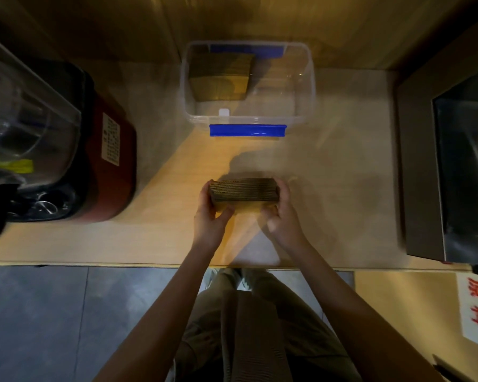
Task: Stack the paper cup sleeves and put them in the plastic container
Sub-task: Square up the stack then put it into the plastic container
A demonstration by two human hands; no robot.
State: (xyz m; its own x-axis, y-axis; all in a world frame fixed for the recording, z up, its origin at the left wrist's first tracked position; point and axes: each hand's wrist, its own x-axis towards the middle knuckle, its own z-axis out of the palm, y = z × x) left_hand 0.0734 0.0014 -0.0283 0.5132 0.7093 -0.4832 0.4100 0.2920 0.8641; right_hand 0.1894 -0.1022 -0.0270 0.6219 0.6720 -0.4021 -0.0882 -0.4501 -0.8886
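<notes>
Near edge of counter [149,238]: sleeve stack [243,193] held on edge betw. both hands, left hand [209,216] clamped on its left end w/ thumb under the near face, right hand [280,216] clamped on its right end, fingers curled over the top corners. Farther back, well apart from the hands: clear container [307,86] w/ blue clips, open top, a second stack [221,77] inside at its left-rear. Flanking: red appliance [113,161] at left, dark box [420,166] at right.
</notes>
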